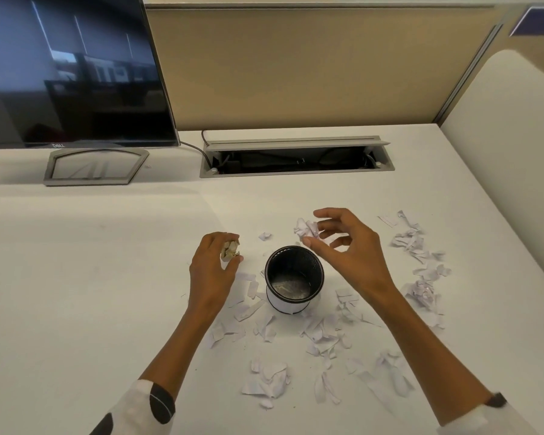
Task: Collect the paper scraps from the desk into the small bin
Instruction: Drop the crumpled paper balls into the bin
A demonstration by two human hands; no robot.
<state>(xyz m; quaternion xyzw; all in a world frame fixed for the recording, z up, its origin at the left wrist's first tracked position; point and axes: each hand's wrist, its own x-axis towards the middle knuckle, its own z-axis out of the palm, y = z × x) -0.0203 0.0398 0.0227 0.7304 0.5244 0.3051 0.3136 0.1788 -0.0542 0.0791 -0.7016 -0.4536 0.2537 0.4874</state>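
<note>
A small black mesh bin (294, 279) stands upright in the middle of the white desk (91, 277), and looks empty inside. My left hand (212, 271) is to its left, fingers curled around a crumpled beige paper ball (230, 249). My right hand (349, 249) hovers just behind and right of the bin, fingertips pinching a crumpled white paper wad (307, 229). Several torn white paper scraps (324, 334) lie scattered on the desk in front of and beside the bin, with more scraps (412, 241) at the right.
A dark monitor (73, 70) on a grey stand (95, 167) sits at the back left. An open grey cable tray (296, 160) is set into the desk behind the bin. A beige partition runs along the back, and a white panel (512, 152) borders the right.
</note>
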